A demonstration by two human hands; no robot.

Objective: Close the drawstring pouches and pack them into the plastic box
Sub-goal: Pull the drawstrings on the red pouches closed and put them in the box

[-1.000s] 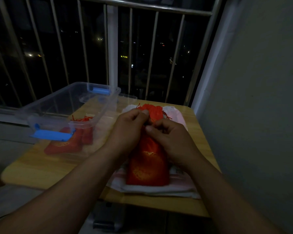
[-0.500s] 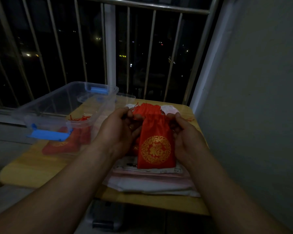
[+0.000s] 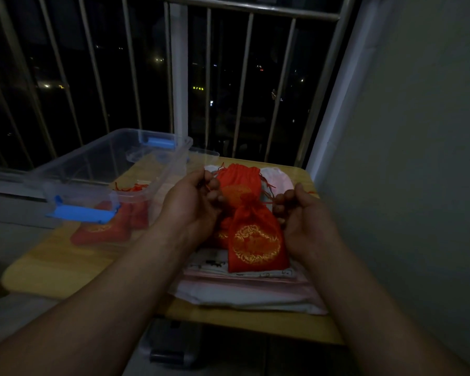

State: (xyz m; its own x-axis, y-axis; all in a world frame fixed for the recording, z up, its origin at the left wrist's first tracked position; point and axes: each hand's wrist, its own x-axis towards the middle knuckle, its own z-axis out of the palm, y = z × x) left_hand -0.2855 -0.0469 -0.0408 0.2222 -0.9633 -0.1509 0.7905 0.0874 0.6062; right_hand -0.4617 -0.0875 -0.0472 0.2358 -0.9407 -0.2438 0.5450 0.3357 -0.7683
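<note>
Items, left to right, dim balcony corner at night.

1. Table (image 3: 60,267): pale wood top with rounded corners, its far edge against a metal railing (image 3: 179,77).
2. Plastic box (image 3: 98,161): clear, lid off, with blue latches (image 3: 79,213) at its near and far ends. It sits on the table's left side and reaches toward the far edge.
3. Packed pouches (image 3: 101,232): red with gold print, at least two, lying flat on the box floor at its near end. Loose red cord ends show above them.
4. Left hand (image 3: 190,210): raised over the middle of the table, fingers curled in, pinching a red cord at the pouch's left.
5. Drawstring pouch (image 3: 257,242): red satin with a round gold emblem, upright between the two hands. The neck is gathered tight, and the lower edge is over the cloth stack; contact with the stack cannot be told.
6. Second pouch (image 3: 238,183): red, same pattern, mouth ungathered, just behind the held one toward the far edge.
7. Cloth stack (image 3: 242,291): pale pink and white flat pieces, layered, on the table's right half and reaching the near edge.
8. Right hand (image 3: 307,226): level with the left, fingers curled, pinching the cord drawn out of the pouch's right side.
9. Wall (image 3: 418,158): plain, along the table's right edge.
</note>
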